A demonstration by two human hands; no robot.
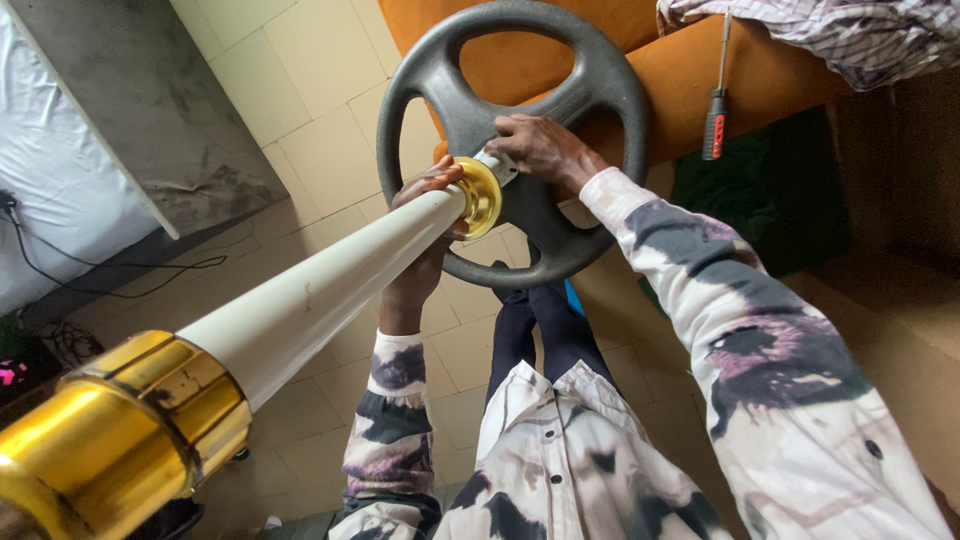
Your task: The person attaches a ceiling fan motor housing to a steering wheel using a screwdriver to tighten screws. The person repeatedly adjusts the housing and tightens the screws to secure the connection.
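pole [330,290] tip behind l hand [425,225]

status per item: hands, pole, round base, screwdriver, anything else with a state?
Left hand: gripping the white pole.
Right hand: fingers at the joint of pole and base.
White tapered pole with gold collars: tilted, far end against the base hub.
Dark grey round spoked plastic base: on edge, hub toward the pole.
Red-handled screwdriver: lying on the orange seat, untouched.
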